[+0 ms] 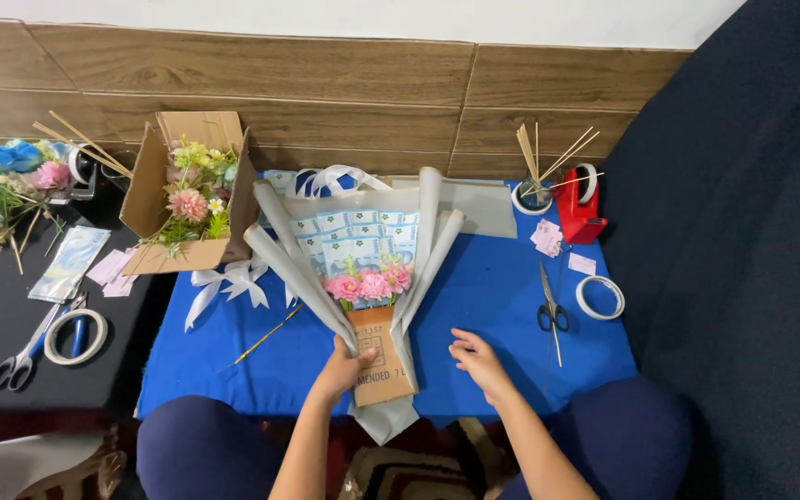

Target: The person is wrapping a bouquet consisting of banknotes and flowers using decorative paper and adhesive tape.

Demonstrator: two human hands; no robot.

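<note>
The left hand (340, 366) grips the bouquet (363, 278) at its stem on the blue tabletop (493, 287). The right hand (479, 361) rests flat just right of the bouquet, scissors (551, 310) farther right.

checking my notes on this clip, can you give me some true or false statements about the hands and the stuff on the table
1. The left hand grips the bouquet near its base. True.
2. The right hand holds the scissors. False: it rests flat on the blue cloth, and the scissors lie apart from it, further right.
3. The flowers in the bouquet are pink. True.
4. The red tape dispenser stands at the table's left edge. False: it stands at the far right, beside a cup of sticks.
5. The cardboard box is empty. False: it holds artificial flowers.
</note>
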